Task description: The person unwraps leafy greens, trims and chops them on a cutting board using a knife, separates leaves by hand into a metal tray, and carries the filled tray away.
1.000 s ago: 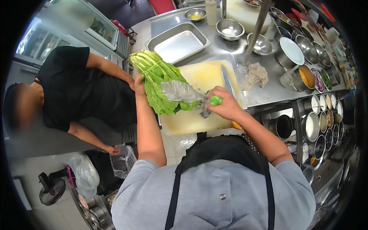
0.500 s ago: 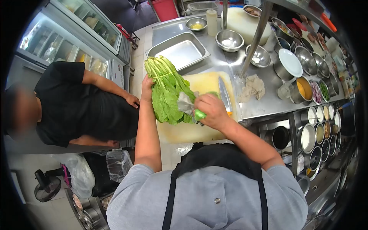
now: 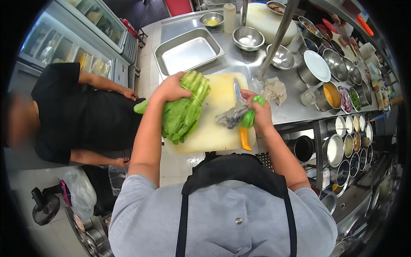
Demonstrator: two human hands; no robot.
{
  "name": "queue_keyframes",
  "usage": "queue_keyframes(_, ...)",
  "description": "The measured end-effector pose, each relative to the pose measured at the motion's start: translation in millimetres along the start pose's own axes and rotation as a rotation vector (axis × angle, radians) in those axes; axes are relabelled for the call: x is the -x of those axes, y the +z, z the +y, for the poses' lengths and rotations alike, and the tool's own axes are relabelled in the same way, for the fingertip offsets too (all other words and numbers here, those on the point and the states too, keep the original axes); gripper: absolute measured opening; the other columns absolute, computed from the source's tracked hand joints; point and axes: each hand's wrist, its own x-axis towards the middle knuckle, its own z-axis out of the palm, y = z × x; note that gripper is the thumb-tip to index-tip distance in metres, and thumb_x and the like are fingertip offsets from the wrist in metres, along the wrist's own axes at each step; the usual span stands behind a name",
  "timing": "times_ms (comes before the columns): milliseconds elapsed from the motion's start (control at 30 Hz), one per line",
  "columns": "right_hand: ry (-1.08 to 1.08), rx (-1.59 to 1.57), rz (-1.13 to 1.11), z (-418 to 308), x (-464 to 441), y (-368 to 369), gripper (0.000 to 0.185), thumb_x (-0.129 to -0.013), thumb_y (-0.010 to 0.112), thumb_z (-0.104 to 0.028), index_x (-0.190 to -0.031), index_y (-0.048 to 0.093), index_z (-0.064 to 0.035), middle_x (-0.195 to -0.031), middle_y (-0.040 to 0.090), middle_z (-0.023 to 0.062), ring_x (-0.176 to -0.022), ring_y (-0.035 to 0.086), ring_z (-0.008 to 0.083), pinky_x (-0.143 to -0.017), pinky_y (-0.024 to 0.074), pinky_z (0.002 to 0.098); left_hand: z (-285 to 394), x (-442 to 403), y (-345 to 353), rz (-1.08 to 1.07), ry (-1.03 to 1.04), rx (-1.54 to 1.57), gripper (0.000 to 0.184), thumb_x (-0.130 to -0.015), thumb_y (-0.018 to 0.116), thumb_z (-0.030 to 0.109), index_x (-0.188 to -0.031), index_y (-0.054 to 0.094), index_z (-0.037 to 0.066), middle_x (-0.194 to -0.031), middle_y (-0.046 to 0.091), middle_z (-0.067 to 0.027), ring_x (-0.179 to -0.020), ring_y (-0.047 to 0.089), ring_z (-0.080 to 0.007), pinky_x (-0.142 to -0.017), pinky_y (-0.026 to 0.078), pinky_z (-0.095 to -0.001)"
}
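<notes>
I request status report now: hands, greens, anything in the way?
Left hand holding leafy greens over cutting board. Right hand holding crumpled grey plastic. Knife on board, partly hidden by plastic and right hand.

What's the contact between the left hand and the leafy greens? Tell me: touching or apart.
Touching. The head view shows the left hand gripping the leafy greens near the stalk end, with no gap between them.

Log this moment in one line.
left hand: holds leafy greens | right hand: holds crumpled grey and green material | knife: on cutting board | metal tray: beyond cutting board
</notes>
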Motion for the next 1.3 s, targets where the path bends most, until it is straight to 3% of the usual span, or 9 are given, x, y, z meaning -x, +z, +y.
queue_keyframes(233,0.223,-0.484,0.207,-62.6,-16.1,8.4,0.020,-0.092,0.062,-0.025,-0.086,0.055,-0.0074,-0.072,0.059,0.0091,-0.064,0.062,0.0233,-0.062,0.0530,0.0372,9.6,2.7,66.6,0.233,0.103,-0.301,0.086,-0.069,0.079,0.038,-0.141,0.047,0.003,-0.141,0.048,-0.0269,-0.127,0.050,-0.0366,-0.107,0.041,-0.0405)
queue_keyframes(433,0.287,-0.860,-0.197,-52.9,-19.6,37.1,0.040,-0.097,0.053,-0.049,-0.087,0.055,-0.0099,-0.071,0.057,0.0076,-0.073,0.059,0.0241,-0.070,0.0485,0.0361,70.8,72.7,132.5,0.068,0.062,1.677,0.071,-0.095,0.056,0.056,-0.146,0.042,0.008,-0.140,0.052,-0.0101,-0.120,0.056,-0.0223,-0.099,0.046,-0.0332)
queue_keyframes(500,-0.171,0.047,-0.065,-23.1,-6.3,71.2,0.049,-0.095,0.051,-0.054,-0.096,0.055,-0.0052,-0.087,0.060,0.0106,-0.083,0.058,0.0266,-0.081,0.0467,0.0378,95.1,98.9,130.9,0.047,0.084,2.082,0.070,-0.094,0.055,0.057,-0.144,0.043,0.009,-0.137,0.054,-0.0077,-0.114,0.058,-0.0168,-0.094,0.048,-0.0312)
queue_keyframes(633,-0.997,1.061,-0.639,-16.8,42.4,136.8,0.070,-0.086,0.059,-0.063,-0.115,0.052,0.0003,-0.138,0.042,0.0223,-0.127,0.043,0.0358,-0.104,0.0363,0.0462,59.0,138.1,141.4,0.376,-0.110,2.168,0.062,-0.098,0.052,0.052,-0.141,0.045,0.007,-0.135,0.053,-0.0077,-0.124,0.052,-0.0178,-0.105,0.042,-0.0359)
queue_keyframes(800,-0.501,0.503,-1.025,1.4,67.8,174.2,0.096,-0.079,0.071,-0.058,-0.148,0.033,-0.0035,-0.156,0.024,0.0265,-0.143,0.026,0.0403,-0.115,0.0237,0.0490,-16.2,212.0,160.1,0.813,-0.339,2.050,0.040,-0.098,0.056,0.043,-0.114,0.059,0.006,-0.098,0.064,-0.0052,-0.086,0.064,-0.0179,-0.074,0.053,-0.0329)
queue_keyframes(900,-0.446,0.535,-0.979,1.6,41.5,176.8,0.069,-0.083,0.073,-0.042,-0.134,0.050,-0.0018,-0.152,0.035,0.0221,-0.141,0.032,0.0364,-0.115,0.0250,0.0460,-96.7,280.1,176.5,1.125,-0.734,1.917,0.037,-0.098,0.057,0.042,-0.099,0.063,0.006,-0.079,0.063,-0.0058,-0.059,0.063,-0.0187,-0.049,0.051,-0.0360)
queue_keyframes(1067,-0.340,0.535,-0.762,8.8,-15.4,162.8,0.038,-0.089,0.067,-0.007,-0.126,0.056,-0.0004,-0.149,0.041,0.0171,-0.131,0.047,0.0264,-0.105,0.0418,0.0376,-241.6,423.8,142.7,2.100,-0.780,1.673,0.057,-0.099,0.040,0.056,-0.116,0.059,0.005,-0.108,0.066,-0.0117,-0.100,0.065,-0.0280,-0.091,0.051,-0.0466)
queue_keyframes(1233,-0.220,0.632,-0.557,12.2,-52.0,137.0,0.035,-0.092,0.064,-0.003,-0.126,0.056,0.0008,-0.148,0.042,0.0159,-0.127,0.049,0.0222,-0.100,0.0459,0.0326,-348.9,529.1,78.5,2.249,-0.956,1.651,0.090,-0.092,0.038,0.071,-0.155,0.021,0.010,-0.160,0.024,-0.0139,-0.141,0.029,-0.0458,-0.105,0.014,-0.0772)
queue_keyframes(1300,-0.234,0.570,-0.495,4.6,-54.2,130.5,0.033,-0.092,0.063,-0.004,-0.124,0.057,0.0014,-0.145,0.044,0.0156,-0.124,0.052,0.0219,-0.097,0.0474,0.0316,-371.4,537.2,111.7,2.224,-0.750,1.489,0.073,-0.094,0.051,0.057,-0.147,0.039,0.009,-0.148,0.044,-0.0149,-0.135,0.042,-0.0355,-0.110,0.032,-0.0528)
